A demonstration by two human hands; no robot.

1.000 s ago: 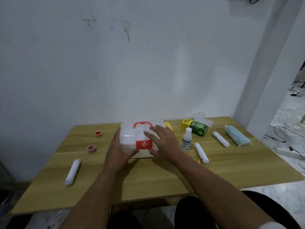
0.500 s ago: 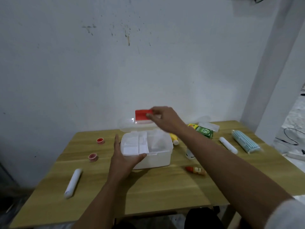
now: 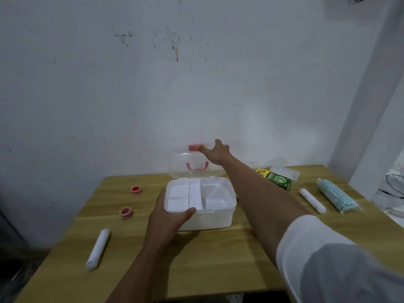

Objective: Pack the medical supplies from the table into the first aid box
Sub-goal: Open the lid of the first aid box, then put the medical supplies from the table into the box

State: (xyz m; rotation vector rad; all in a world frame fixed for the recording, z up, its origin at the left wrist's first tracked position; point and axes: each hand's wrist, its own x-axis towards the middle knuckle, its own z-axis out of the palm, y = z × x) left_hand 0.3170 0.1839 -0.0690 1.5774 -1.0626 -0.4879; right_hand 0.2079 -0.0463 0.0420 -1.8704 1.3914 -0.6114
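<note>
Counting two tape rolls (image 3: 136, 190), two white tubes (image 3: 98, 249)

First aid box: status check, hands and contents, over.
Left hand gripping first aid box front corner. Right hand holding lid upright. Tray empty, nothing packed. Right forearm crosses above the table's right side.

A wooden table (image 3: 218, 265) is set against a pale wall. A white first aid box (image 3: 207, 217) is placed near its middle. To the left, two small red-capped pots (image 3: 136, 190) (image 3: 126, 213) and a white roll (image 3: 98, 248) are laid out. To the right, a green carton (image 3: 278, 179), a clear packet (image 3: 284, 172), a second white roll (image 3: 312, 200) and a pack of blue masks (image 3: 336, 196) are seen.
</note>
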